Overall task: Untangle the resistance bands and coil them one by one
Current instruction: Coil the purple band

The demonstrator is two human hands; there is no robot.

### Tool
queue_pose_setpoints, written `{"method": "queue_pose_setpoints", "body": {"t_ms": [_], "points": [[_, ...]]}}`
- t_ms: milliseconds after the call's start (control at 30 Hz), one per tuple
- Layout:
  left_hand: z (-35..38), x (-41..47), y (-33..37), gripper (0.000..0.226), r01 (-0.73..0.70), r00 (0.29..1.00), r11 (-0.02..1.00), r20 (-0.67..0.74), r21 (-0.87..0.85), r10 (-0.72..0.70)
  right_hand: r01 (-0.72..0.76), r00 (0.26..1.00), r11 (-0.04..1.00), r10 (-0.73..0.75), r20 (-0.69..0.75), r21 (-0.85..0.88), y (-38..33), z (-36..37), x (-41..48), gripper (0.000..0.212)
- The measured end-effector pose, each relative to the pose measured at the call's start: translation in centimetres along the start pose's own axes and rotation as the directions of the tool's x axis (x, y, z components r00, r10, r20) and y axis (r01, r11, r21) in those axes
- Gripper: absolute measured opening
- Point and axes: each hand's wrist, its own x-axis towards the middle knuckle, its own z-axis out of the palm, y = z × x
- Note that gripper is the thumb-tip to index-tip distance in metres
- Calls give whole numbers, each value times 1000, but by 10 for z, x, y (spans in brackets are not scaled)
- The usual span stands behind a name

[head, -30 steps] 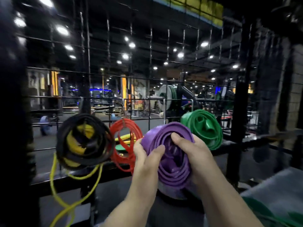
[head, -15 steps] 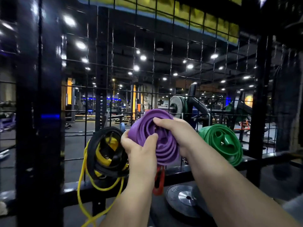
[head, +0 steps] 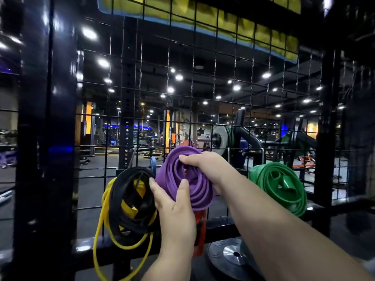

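A coiled purple band (head: 174,175) is held up against the black wire grid (head: 203,98). My left hand (head: 174,207) grips its lower left edge, thumb on the front of the coil. My right hand (head: 205,169) grips its upper right, fingers curled into the centre. A black coil (head: 123,197) wound over a yellow band (head: 101,240) hangs on the grid just left of my left hand, with yellow loops trailing down. A green coil (head: 282,189) hangs to the right. A red band (head: 199,234) shows below the purple coil, mostly hidden.
A thick black post (head: 46,138) stands at the left and another (head: 326,138) at the right. A black rail (head: 223,230) crosses under the coils. A round weight plate (head: 233,256) lies low beside my right forearm. A yellow pad (head: 203,13) sits behind the grid at the top.
Both hands have lifted the purple coil higher against the grid and a little left, covering the red band. The view has tilted up and shifted right.
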Motion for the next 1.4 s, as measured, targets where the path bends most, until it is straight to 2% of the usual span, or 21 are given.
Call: {"method": "queue_pose_setpoints", "body": {"t_ms": [133, 267, 400, 533, 767, 867, 933, 1000, 1100, 1233, 1400], "points": [[-5, -1, -5, 99, 2, 999, 998, 34, -57, 0, -12, 1000, 1000, 12, 19, -27, 1, -1, 4, 36], [-10, -3, -4, 79, -47, 996, 998, 79, -44, 50, -46, 996, 999, 45, 74, 9, 1, -4, 6, 30], [-17, -3, -6, 70, -66, 993, 998, 95, 10, 65, -49, 994, 999, 51, 100, -25, 0, -1, 8, 41], [-25, -1, -7, 57, -57, 995, 997, 82, 59, 52, -9, 998, 994, 16, 61, -113, -3, 6, 13, 46], [-33, 0, -5, 57, -29, 993, 997, 112, 68, 22, -15, 1000, 944, 22, 19, -329, -6, 16, 18, 73], [-39, 3, -7, 63, -19, 985, 997, 172, 78, 5, 11, 1000, 900, 2, 29, -436, -6, 15, 19, 61], [-43, 4, -8, 67, -20, 979, 995, 203, 102, -1, 12, 1000, 887, -2, 24, -462, -6, 15, 17, 62], [-46, 5, -10, 69, -32, 978, 993, 207, 117, 7, -2, 1000, 887, 4, 5, -461, -5, 15, 15, 66], [-49, 6, -10, 70, -51, 976, 987, 218, 150, 17, -12, 1000, 902, 5, -18, -432, -6, 16, 11, 59], [-49, 5, -10, 64, -80, 970, 972, 243, 223, 24, -28, 1000, 869, 19, -24, -493, -7, 15, 7, 60], [-48, 4, -13, 66, -136, 960, 947, 273, 289, 55, -32, 999, 912, 32, -7, -408, 7, 6, -2, 50]]}}
